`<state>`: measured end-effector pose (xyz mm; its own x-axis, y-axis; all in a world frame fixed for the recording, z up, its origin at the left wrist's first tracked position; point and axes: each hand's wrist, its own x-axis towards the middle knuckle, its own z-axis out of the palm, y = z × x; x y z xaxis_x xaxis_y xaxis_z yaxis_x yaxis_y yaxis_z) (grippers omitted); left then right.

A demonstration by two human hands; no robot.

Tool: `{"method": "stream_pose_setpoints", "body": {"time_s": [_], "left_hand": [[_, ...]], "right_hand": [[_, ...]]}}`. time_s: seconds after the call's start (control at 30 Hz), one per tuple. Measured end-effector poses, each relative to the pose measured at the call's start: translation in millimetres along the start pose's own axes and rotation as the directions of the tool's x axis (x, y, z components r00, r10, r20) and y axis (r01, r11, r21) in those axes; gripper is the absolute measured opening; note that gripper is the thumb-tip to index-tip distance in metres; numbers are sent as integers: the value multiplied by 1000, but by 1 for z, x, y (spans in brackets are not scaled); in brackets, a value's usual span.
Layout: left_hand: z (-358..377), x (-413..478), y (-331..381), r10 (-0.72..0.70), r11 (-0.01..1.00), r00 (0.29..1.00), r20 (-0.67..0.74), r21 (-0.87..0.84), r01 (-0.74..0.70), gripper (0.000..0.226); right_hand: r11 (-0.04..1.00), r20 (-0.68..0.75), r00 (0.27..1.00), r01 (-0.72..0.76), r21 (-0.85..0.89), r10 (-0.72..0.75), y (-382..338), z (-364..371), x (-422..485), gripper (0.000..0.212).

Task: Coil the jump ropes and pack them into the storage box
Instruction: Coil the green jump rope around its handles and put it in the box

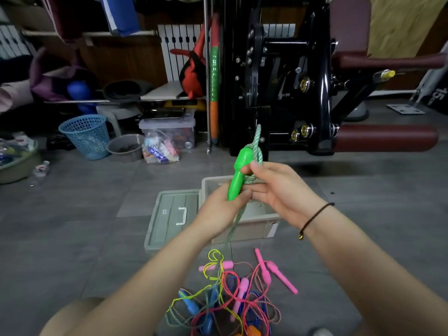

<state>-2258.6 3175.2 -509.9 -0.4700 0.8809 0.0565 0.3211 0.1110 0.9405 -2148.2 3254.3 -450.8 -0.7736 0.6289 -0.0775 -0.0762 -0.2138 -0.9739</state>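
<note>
Green plastic jump-rope handle stands tilted in the left hand, fingers clamped round its lower end, while the right hand pinches its pale green braided rope looped beside it. Directly below sits the open storage box; tangled ropes lie on the floor at 6 o'clock.

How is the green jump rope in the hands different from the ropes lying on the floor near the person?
The green jump rope is held up above the storage box by the left hand and right hand; the pile of ropes lies on the floor. The green rope is looped around its handle; the pile is a loose tangle. The green rope is one colour; the pile mixes pink, blue and yellow. None is in the box yet.
</note>
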Motion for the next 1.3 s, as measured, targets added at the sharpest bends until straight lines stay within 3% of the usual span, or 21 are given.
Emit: {"method": "stream_pose_setpoints", "body": {"time_s": [0.13, 0.27, 0.37, 0.47, 0.57, 0.67, 0.77, 0.83, 0.93, 1.0, 1.1, 1.17, 1.23, 1.3], "left_hand": [[4, 4, 10, 39, 993, 998, 43, -113, -34, 26], [5, 3, 25, -8, 922, 981, 192, -379, 82, 15], [-2, 4, 27, -69, 888, 970, 232, -429, 165, 15], [-13, 8, 23, -118, 886, 967, 224, -417, 205, 14], [-19, 11, 17, -139, 934, 976, 169, -305, 186, 12], [-24, 14, 9, -62, 995, 998, 26, -72, 63, 12], [-30, 16, 6, 26, 988, 996, -82, 153, -13, 11], [-32, 17, 4, 57, 966, 993, -102, 255, -29, 22], [-31, 19, 1, 118, 939, 991, -64, 333, -90, 38], [-29, 20, -1, 99, 970, 995, 1, 223, -97, 40], [-20, 18, -3, 39, 999, 984, 174, -16, -37, 26], [-13, 16, -7, 15, 995, 963, 270, -103, 14, 22], [-9, 14, -10, -2, 979, 948, 319, -194, 68, 24], [-9, 12, -6, -21, 930, 945, 325, -341, 138, 16]], "right_hand": [[994, -53, 997, 49, -99, -55, -18, -4, 3, 24], [967, -146, 978, 114, -229, -150, -23, -3, 8, 22], [881, -288, 910, 147, -449, -299, -25, -13, 18, 24], [915, -335, 903, 133, -381, -271, -31, -20, 23, 32], [891, -305, 908, 136, -433, -287, -34, -20, 26, 35], [864, -240, 917, 178, -470, -319, -35, -20, 27, 31], [885, -183, 958, 116, -451, -219, -34, -23, 25, 27], [815, -147, 967, 88, -573, -207, -34, -25, 24, 26], [666, -59, 950, 171, -726, -308, -39, -23, 16, 23], [675, -12, 928, 263, -689, -374, -41, -21, 11, 20], [858, 85, 917, 396, -327, -391, -46, -20, 4, 20], [897, 134, 901, 427, -117, -412, -49, -22, 1, 21], [901, 82, 907, 421, -104, -414, -51, -27, 3, 23], [867, -50, 918, 353, -353, -394, -51, -33, 7, 25]]}}
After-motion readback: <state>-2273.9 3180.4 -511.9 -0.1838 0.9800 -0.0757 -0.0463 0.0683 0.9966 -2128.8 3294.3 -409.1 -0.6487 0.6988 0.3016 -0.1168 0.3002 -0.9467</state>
